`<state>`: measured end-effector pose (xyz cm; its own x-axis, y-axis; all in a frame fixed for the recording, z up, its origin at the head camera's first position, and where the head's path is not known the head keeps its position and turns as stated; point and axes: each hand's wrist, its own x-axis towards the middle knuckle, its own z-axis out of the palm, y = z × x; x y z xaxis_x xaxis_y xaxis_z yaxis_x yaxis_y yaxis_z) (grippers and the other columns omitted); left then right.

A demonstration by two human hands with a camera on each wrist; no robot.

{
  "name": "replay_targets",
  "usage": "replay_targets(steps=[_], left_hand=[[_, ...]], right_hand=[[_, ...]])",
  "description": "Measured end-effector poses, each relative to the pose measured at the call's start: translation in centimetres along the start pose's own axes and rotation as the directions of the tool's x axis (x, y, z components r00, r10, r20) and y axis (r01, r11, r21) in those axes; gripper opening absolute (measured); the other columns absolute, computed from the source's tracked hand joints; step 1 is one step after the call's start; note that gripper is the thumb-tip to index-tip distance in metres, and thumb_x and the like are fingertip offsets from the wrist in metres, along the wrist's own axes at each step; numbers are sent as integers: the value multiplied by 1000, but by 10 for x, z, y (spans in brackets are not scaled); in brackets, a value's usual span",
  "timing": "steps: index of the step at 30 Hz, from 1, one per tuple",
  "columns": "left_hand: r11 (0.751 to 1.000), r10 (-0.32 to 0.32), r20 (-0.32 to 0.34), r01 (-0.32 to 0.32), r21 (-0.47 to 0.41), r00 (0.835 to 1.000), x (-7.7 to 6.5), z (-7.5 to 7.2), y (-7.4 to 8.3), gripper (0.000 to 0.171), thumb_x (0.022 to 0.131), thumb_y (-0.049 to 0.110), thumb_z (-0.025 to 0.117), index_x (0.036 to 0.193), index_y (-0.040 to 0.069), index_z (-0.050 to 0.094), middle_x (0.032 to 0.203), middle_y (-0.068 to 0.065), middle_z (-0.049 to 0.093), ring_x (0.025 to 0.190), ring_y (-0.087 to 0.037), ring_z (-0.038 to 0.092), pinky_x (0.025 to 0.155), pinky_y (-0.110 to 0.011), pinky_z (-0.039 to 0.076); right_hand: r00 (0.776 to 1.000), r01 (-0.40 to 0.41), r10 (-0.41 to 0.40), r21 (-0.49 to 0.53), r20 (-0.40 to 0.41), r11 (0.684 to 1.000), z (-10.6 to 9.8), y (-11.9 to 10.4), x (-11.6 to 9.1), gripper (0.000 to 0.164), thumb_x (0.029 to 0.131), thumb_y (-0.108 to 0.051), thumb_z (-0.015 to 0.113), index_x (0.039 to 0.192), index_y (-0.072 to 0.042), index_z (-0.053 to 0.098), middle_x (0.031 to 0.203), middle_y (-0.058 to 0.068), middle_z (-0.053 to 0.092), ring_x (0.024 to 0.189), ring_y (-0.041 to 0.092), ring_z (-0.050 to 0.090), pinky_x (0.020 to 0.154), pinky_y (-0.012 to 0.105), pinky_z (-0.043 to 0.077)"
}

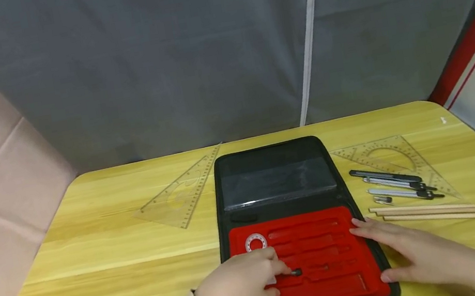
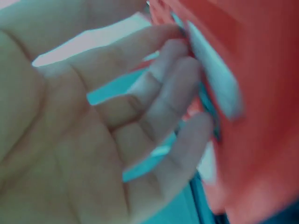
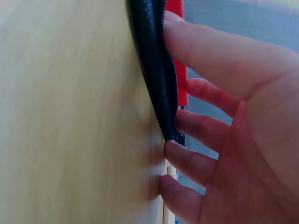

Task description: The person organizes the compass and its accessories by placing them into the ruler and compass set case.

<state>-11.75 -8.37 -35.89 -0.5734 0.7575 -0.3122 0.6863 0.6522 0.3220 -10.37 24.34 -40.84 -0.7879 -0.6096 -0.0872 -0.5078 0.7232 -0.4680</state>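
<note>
An open black zip case (image 1: 283,209) lies on the table with a red moulded tray (image 1: 327,290) in its lower half. My left hand (image 1: 243,283) is over the tray's left side, its fingertips touching it beside a small dark piece (image 1: 296,272). A whitish piece (image 2: 215,70) sits close to these fingertips in the left wrist view; its kind is unclear. A white ring-shaped protractor (image 1: 249,243) sits in the tray above this hand. My right hand (image 1: 417,251) rests along the case's right edge, fingers spread, thumb touching the rim (image 3: 156,70).
Right of the case lie a clear set square (image 1: 406,140), a black-handled cutter-like tool (image 1: 384,176), compasses (image 1: 398,193), a small metal piece (image 1: 383,200) and several wooden sticks (image 1: 432,212). Another clear set square (image 1: 181,204) lies to the left. A grey curtain (image 1: 187,72) hangs behind the table.
</note>
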Motion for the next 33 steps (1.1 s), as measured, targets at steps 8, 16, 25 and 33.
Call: replay_targets(steps=[8, 16, 25, 33], left_hand=[[986, -88, -175, 60, -156, 981, -23, 7, -42, 43, 66, 26, 75, 107, 23, 61, 102, 5, 49, 97, -11, 41, 80, -27, 49], [966, -126, -252, 60, -252, 960, -33, 16, -61, 47, 64, 26, 77, 105, 21, 54, 112, 2, 40, 106, -16, 37, 84, -33, 50], [958, -211, -251, 150, -244, 945, -31, 17, -60, 71, 53, 31, 82, 113, 19, 45, 112, 1, 44, 104, -17, 37, 82, -34, 52], [953, -230, -257, 163, -255, 939, -29, 20, -58, 72, 51, 28, 84, 111, 20, 45, 110, 3, 44, 103, -17, 37, 82, -34, 51]], right_hand=[[1000, 23, -23, -25, -15, 999, -2, -1, 3, 71, 74, -58, 52, 136, -29, 32, 140, 10, 41, 119, 33, 39, 81, 57, 48], [997, 82, -83, -100, -1, 992, -16, -2, 13, 56, 79, -55, 50, 125, -23, 50, 126, 10, 55, 107, 28, 49, 77, 51, 51], [991, 130, -128, -53, 39, 990, -58, -6, 56, 22, 81, -18, 62, 101, -11, 65, 95, 4, 67, 83, 14, 58, 64, 37, 53], [975, -105, 80, -112, -206, 988, -91, 35, 71, 26, 76, -6, 63, 100, 5, 58, 82, 13, 63, 72, 23, 55, 62, 45, 51]])
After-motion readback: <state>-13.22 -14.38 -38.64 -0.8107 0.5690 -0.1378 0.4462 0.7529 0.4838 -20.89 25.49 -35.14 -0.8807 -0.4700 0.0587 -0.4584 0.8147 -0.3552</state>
